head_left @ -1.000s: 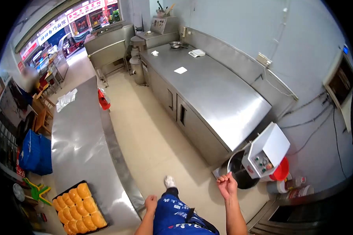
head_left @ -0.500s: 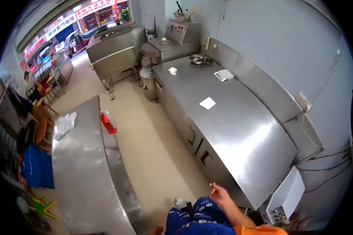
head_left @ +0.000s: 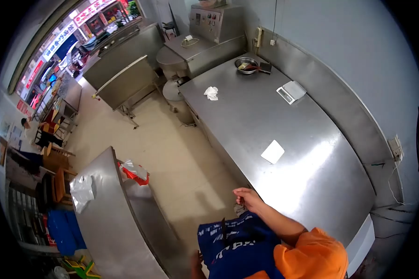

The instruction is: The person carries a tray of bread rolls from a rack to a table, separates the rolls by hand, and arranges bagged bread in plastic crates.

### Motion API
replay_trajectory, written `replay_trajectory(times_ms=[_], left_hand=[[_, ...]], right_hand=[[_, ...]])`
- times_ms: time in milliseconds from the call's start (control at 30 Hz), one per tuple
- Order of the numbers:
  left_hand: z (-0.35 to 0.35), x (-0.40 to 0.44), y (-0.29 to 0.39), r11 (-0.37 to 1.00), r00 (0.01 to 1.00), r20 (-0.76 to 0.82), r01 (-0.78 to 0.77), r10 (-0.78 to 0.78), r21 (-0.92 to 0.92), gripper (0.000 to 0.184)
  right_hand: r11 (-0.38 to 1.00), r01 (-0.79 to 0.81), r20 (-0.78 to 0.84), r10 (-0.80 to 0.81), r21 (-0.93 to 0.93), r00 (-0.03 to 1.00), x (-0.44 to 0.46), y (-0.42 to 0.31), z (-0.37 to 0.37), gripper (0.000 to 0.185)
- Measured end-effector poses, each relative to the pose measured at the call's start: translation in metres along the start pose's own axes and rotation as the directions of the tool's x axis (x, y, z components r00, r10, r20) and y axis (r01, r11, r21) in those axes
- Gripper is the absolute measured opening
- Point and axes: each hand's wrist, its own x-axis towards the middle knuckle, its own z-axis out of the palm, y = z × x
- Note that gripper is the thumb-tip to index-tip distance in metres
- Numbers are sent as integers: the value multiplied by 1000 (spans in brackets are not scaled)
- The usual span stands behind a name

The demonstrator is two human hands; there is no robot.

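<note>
My right hand (head_left: pixel 247 199) is held low in front of my blue apron (head_left: pixel 237 242), beside the near edge of the long steel worktable (head_left: pixel 233 121). Its fingers are curled in, and nothing shows in them. Blurred at the bottom edge, my left hand (head_left: pixel 197 264) hangs by the apron's left side; its fingers cannot be made out. On the worktable lie a white flat sheet (head_left: pixel 272 152), closest to my right hand, and a crumpled white cloth or tissue (head_left: pixel 211 93). Farther back are a small white scale (head_left: pixel 291 92) and a metal bowl (head_left: pixel 246 65).
Another steel table (head_left: pixel 111 218) stands to the left, with a clear plastic bag (head_left: pixel 82 193) on it and a red bag (head_left: pixel 135 173) at its side. A tiled aisle (head_left: pixel 167 162) runs between. Steel machines stand at the back. A seated person (head_left: pixel 32 132) is far left.
I have moved forward along the aisle, so the worktable and the white sheet appear closer. My right hand has risen in view, its fingers still curled.
</note>
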Motion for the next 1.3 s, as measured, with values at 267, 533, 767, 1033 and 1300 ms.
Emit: replay_trajectory(times_ms=[267, 533, 767, 1033, 1300], left_hand=[[65, 69, 104, 997, 988, 150, 54, -44, -61, 16], [25, 191, 308, 915, 988, 114, -47, 100, -400, 18], [39, 245, 436, 803, 799, 142, -542, 584, -248, 24], [57, 192, 426, -179, 436, 515, -610, 738, 772, 35], [141, 189, 441, 999, 999, -31, -20, 19, -32, 35]], right_hand=[[958, 96, -51, -114, -270, 992, 164, -109, 79, 19], [903, 115, 81, -90, -414, 993, 269, -227, 177, 7], [96, 155, -60, -973, -983, 224, 459, -346, 142, 41], [452, 408, -294, -871, -793, 393, 503, -374, 138, 20], [58, 115, -2, -901, -992, 434, 451, -389, 112, 17]])
